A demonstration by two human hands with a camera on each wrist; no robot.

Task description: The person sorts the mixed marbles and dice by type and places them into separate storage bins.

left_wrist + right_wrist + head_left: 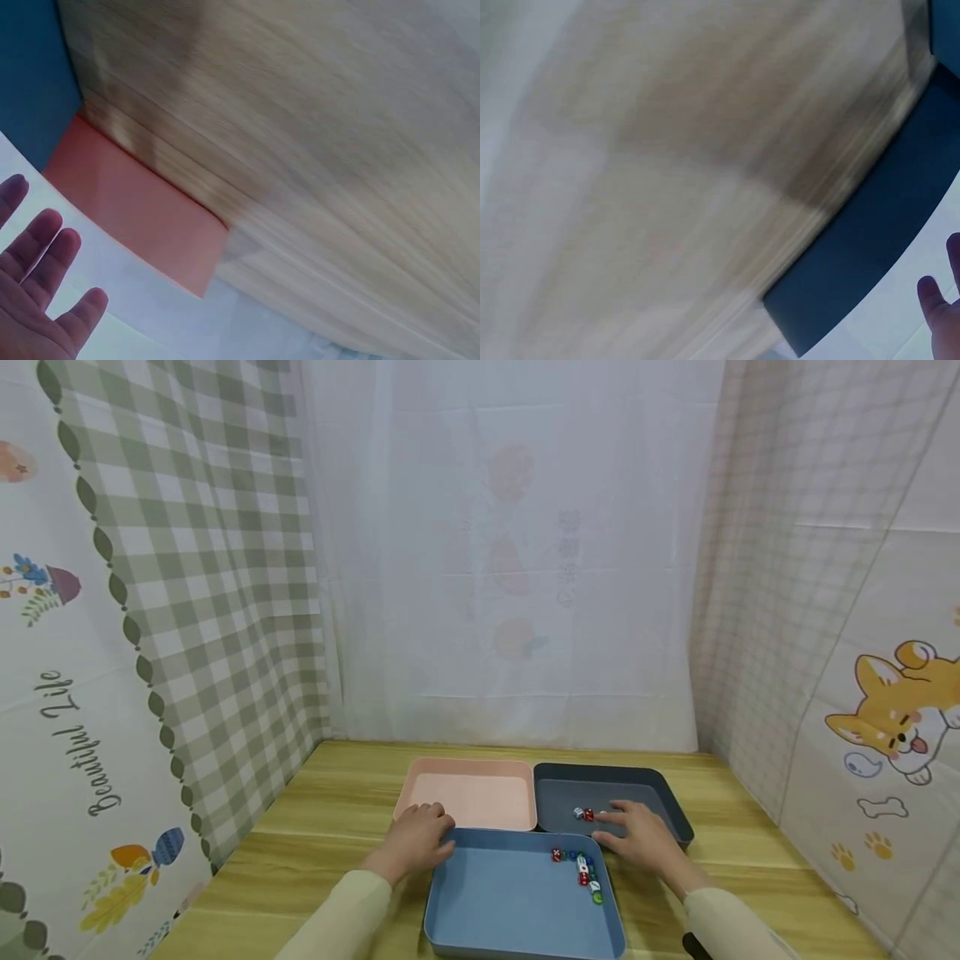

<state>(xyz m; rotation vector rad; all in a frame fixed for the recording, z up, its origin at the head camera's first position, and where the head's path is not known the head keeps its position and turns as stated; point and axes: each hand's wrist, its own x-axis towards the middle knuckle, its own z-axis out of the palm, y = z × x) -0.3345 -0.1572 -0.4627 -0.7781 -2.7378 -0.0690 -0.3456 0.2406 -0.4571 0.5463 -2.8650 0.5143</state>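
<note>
My right hand (639,837) hovers over the near right part of the dark grey tray (667,793), fingers loosely spread toward its left. Right by its fingertips lie a red die (588,815) and a white die (578,812), with another pale piece partly hidden under the fingers. At the far left corner of the blue tray (517,910), beside the pink tray (465,766), is my left hand (417,838), holding nothing. Its fingers (45,255) look relaxed and apart in the left wrist view. Several dice, red, white, blue and green, cluster in the blue tray's far right corner.
All three trays stand together on a wood-grain table (322,835), the pink and dark ones behind the blue one. A white curtain (510,560) hangs behind the table, a checked cloth (217,568) on the left and a dog-print cloth (847,610) on the right.
</note>
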